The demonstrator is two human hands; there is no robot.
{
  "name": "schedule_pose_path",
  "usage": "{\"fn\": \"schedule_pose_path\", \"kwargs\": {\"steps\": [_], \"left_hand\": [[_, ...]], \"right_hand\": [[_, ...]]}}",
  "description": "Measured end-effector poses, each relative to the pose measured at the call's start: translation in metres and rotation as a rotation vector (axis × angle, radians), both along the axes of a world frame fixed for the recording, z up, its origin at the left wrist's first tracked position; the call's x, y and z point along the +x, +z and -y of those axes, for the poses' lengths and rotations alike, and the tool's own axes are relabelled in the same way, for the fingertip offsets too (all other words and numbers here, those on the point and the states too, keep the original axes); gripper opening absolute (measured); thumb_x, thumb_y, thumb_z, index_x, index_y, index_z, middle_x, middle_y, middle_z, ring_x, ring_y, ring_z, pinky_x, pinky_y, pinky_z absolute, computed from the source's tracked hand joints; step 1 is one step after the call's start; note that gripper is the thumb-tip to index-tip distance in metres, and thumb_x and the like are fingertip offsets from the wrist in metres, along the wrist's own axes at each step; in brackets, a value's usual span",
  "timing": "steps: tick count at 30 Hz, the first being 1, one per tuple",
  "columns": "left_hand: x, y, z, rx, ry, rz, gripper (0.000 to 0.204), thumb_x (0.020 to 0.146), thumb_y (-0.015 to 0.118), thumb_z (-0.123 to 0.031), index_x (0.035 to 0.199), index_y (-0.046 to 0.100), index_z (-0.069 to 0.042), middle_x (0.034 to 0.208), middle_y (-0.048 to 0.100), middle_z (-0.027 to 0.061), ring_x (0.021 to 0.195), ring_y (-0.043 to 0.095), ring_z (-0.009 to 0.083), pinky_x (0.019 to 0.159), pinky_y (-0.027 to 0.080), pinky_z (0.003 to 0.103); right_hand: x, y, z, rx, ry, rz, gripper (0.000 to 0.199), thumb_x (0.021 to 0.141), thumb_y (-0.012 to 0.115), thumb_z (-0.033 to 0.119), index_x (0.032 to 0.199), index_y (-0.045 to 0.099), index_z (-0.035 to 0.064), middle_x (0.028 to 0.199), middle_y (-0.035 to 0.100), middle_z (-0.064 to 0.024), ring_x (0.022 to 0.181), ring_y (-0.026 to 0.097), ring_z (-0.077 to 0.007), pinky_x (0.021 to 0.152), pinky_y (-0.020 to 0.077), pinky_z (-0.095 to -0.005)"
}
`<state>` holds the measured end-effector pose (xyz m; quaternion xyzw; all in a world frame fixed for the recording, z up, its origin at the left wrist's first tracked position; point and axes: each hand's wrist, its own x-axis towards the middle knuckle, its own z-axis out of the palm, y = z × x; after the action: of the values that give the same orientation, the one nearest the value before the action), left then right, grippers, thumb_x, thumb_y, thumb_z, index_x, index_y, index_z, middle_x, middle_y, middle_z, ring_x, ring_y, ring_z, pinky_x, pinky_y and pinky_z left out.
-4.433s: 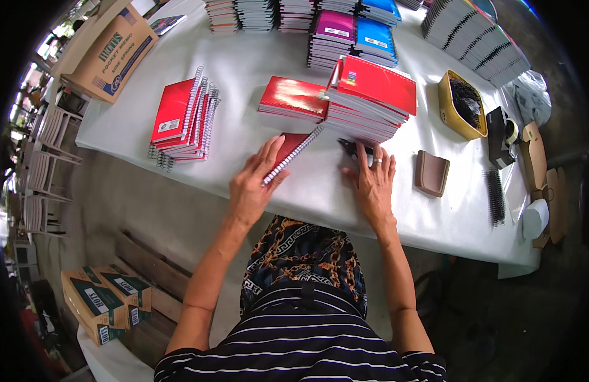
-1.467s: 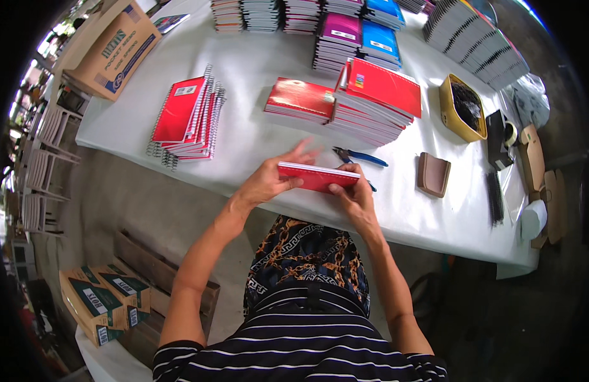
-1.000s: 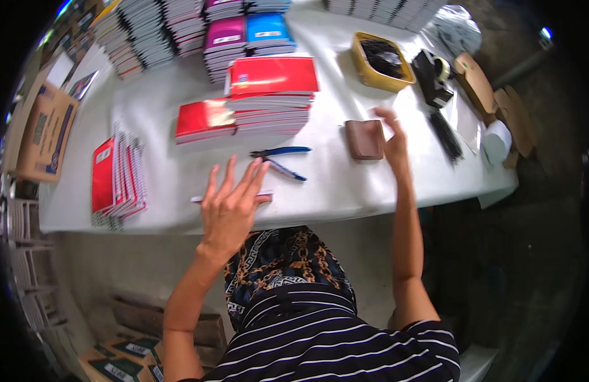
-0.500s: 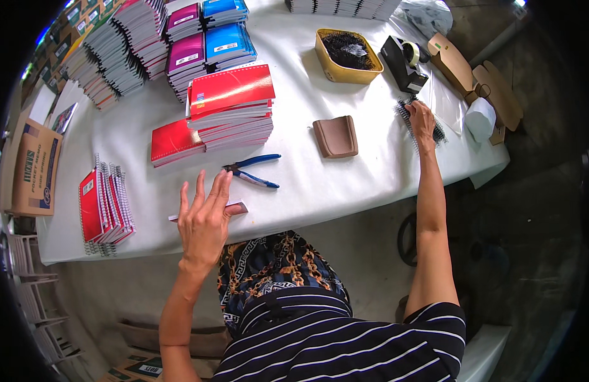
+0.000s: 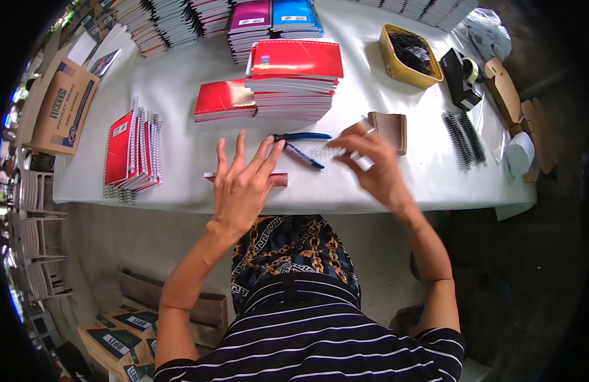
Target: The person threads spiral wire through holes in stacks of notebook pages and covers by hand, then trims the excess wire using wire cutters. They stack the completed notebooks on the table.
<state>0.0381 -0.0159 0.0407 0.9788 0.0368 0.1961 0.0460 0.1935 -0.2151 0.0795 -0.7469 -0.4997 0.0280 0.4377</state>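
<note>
My left hand (image 5: 243, 191), fingers spread, lies over a small notebook (image 5: 279, 179) near the table's front edge and hides most of it. My right hand (image 5: 377, 165) pinches a spiral binding wire (image 5: 324, 151), smeared by motion, to the right of the notebook. Blue-handled pliers (image 5: 307, 136) lie open just beyond my left fingertips. Behind my right hand sits a brown curved block (image 5: 391, 132). More dark spiral wires (image 5: 464, 140) lie in a bunch farther right.
Red notebooks (image 5: 297, 60) stand stacked at the centre back. Spiral-bound red notebooks (image 5: 121, 149) stand at left, near a cardboard box (image 5: 65, 108). At back right are a yellow tub (image 5: 409, 57) of dark bits and a tape dispenser (image 5: 463, 79). The white table's (image 5: 179, 191) front edge runs before me.
My right hand has come from the wire bunch at right toward the left hand, carrying a spiral wire. My left hand stays over the notebook. The whole view has shifted.
</note>
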Motion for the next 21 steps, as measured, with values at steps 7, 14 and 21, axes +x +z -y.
{"fn": "schedule_pose_path", "kwargs": {"steps": [7, 14, 21], "left_hand": [[-0.001, 0.001, 0.0, -0.008, -0.011, 0.003, 0.068, 0.079, 0.072, -0.038, 0.142, 0.052, -0.019, 0.137, 0.058, 0.0005, 0.131, 0.048, 0.0359, 0.109, 0.029, 0.061], [0.0, 0.001, 0.0, -0.027, -0.011, 0.002, 0.067, 0.079, 0.072, -0.037, 0.141, 0.052, -0.018, 0.136, 0.059, 0.001, 0.126, 0.052, 0.0336, 0.107, 0.033, 0.059], [-0.001, 0.001, -0.002, -0.027, -0.009, -0.011, 0.068, 0.08, 0.071, -0.036, 0.142, 0.051, -0.018, 0.135, 0.06, 0.0017, 0.127, 0.052, 0.0337, 0.107, 0.033, 0.059]], "right_hand": [[-0.022, -0.03, -0.023, 0.034, 0.013, -0.174, 0.028, 0.076, 0.073, -0.007, 0.099, 0.072, 0.0077, 0.092, 0.062, -0.007, 0.08, 0.063, -0.0219, 0.07, 0.052, -0.0364], [-0.02, -0.033, -0.026, 0.051, 0.101, -0.206, 0.026, 0.076, 0.074, -0.006, 0.098, 0.071, 0.0068, 0.092, 0.063, -0.0064, 0.081, 0.063, -0.0213, 0.07, 0.0522, -0.0354], [-0.017, -0.023, -0.024, -0.209, 0.154, -0.264, 0.022, 0.082, 0.07, 0.0, 0.104, 0.068, 0.0041, 0.096, 0.063, -0.008, 0.085, 0.063, -0.0215, 0.072, 0.0502, -0.037]]}}
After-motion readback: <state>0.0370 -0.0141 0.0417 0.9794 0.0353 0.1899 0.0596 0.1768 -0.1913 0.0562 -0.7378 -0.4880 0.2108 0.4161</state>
